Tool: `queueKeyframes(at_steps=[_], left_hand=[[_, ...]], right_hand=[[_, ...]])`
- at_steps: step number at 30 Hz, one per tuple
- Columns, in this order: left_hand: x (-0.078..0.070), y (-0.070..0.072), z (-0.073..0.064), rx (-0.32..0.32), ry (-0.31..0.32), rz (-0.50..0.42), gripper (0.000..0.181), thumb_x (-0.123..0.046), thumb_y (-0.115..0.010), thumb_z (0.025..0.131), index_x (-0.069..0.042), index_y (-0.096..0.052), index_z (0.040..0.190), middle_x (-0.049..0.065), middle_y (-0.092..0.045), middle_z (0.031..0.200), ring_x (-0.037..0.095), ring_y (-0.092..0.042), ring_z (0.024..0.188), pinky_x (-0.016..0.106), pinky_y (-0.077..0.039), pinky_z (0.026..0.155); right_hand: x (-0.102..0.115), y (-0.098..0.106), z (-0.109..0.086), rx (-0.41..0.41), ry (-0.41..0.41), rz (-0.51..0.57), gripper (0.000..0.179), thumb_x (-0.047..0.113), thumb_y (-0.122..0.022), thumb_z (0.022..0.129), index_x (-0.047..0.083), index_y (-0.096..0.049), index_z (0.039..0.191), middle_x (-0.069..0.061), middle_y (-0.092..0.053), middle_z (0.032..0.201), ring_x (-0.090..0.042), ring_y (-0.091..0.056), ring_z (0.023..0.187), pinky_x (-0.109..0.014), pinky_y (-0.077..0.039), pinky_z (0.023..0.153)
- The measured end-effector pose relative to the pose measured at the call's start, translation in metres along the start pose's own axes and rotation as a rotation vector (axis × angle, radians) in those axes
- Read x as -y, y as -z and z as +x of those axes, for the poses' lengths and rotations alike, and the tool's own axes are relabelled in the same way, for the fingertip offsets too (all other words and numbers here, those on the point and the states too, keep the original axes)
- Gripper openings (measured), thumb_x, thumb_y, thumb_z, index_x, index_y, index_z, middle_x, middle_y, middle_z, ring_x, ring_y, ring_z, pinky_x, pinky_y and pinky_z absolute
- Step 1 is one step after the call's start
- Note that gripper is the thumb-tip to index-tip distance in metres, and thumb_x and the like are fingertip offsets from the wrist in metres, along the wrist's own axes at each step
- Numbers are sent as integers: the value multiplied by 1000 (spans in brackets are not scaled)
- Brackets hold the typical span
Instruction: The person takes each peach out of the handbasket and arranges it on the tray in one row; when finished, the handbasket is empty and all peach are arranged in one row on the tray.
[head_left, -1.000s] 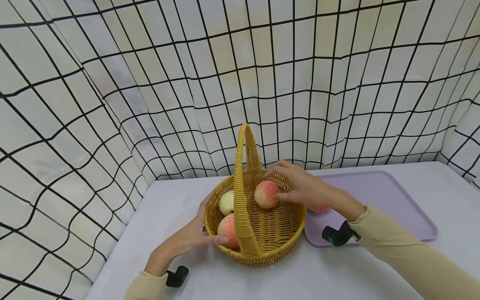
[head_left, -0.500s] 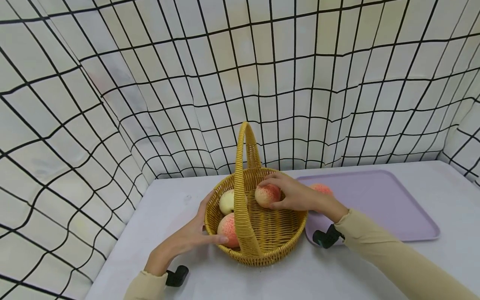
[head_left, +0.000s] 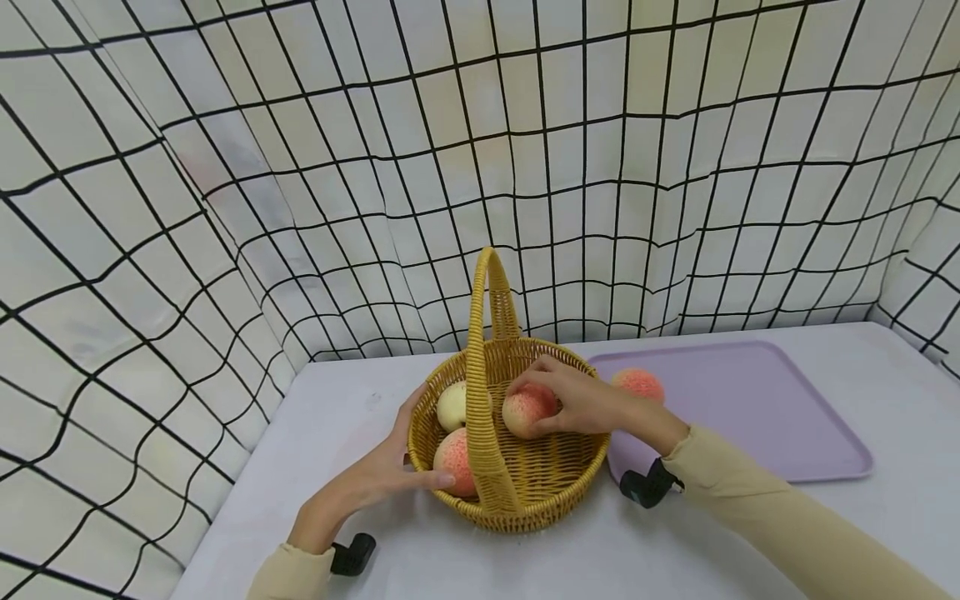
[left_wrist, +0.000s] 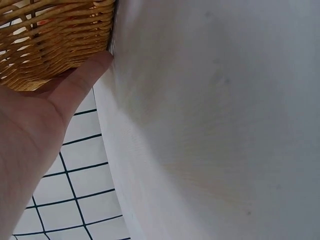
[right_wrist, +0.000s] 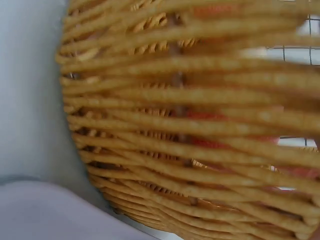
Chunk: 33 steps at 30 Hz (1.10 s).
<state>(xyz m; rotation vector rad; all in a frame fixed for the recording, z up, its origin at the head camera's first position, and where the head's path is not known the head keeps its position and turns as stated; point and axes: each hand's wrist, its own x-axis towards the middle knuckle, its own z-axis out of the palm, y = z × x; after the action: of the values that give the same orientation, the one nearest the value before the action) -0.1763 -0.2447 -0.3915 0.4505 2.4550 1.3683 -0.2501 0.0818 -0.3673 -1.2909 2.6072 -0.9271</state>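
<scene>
In the head view, a yellow wicker basket (head_left: 558, 492) with a tall hoop handle stands on the white table. Inside its left part lie a pale yellow-green fruit (head_left: 452, 406) and a pink speckled peach (head_left: 454, 460). My left hand (head_left: 386, 462) holds the basket's left side, its thumb over the rim by that peach. In the left wrist view, one finger (left_wrist: 82, 80) touches the wall low down. My right hand (head_left: 572, 396) reaches over the right rim and grips another peach (head_left: 527, 411) inside the basket. The right wrist view shows mostly the woven wall (right_wrist: 165, 115), hiding the fingers.
A lilac tray (head_left: 750, 417) lies right of the basket, with a peach (head_left: 637, 384) at its left edge beneath or beside my right forearm. White walls covered by black netting (head_left: 585, 208) enclose the table (head_left: 285, 475) at the back and sides.
My right hand has closed further over its peach and moved slightly left and lower in the basket. The peach on the tray shows more fully. My left hand keeps its place.
</scene>
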Motion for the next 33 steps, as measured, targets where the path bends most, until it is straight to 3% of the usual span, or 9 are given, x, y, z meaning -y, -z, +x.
queueKeyframes(at_steps=[11,20,33], left_hand=[[1,-1,1,5,-3,-9,129,-41,-87,84,-28,11,167,18,-6,173,44,-23,155,67,-23,121],[-1,-1,-1,-1,7,3,128,-41,-85,85,-28,11,167,18,-5,173,45,-22,155,67,-23,120],[0,-1,-2,-2,15,-9,127,-40,-85,85,-31,11,167,16,-3,174,43,-22,156,67,-22,121]], right_hand=[[9,-3,-12,46,13,-6,47,20,-84,91,20,-65,134,-6,-54,125,-22,-58,115,-45,-50,100],[18,-8,-13,45,-5,38,31,20,-85,90,21,-66,115,-1,-50,111,-17,-52,102,-36,-48,91],[24,-12,-6,64,-69,-16,47,27,-84,87,12,-70,129,-1,-55,116,-18,-56,107,-40,-50,96]])
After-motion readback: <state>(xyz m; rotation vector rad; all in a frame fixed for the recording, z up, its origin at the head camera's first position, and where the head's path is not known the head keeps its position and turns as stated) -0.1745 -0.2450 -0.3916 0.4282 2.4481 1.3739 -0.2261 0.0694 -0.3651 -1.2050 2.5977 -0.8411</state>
